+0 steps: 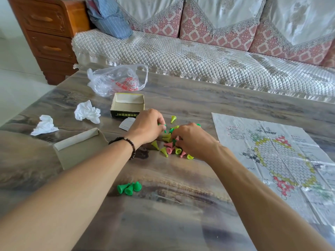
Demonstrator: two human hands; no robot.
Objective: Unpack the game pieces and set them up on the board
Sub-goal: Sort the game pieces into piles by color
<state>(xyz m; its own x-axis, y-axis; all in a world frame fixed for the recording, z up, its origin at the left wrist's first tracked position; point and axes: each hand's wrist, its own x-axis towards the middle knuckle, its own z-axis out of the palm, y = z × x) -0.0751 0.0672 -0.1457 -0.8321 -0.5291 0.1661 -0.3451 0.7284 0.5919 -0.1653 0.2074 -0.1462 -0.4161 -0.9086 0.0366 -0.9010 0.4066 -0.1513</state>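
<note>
A heap of small cone pieces (169,147) in yellow, pink and green lies on the table's middle. My left hand (147,125) reaches into its left side and pinches a green piece (164,126). My right hand (193,140) lies over the heap's right side with fingers curled down among the pieces; what it grips is hidden. Three green pieces (129,188) lie apart, nearer me. The paper board (282,160), a creased sheet with a hexagon star pattern, lies flat at the right with no pieces on it.
An open cardboard box (127,105) stands behind the heap, its lid (79,148) lying to the left. A clear plastic bag (116,79) and two crumpled tissues (88,112) (44,125) sit at the back left. A sofa (199,57) runs behind the table.
</note>
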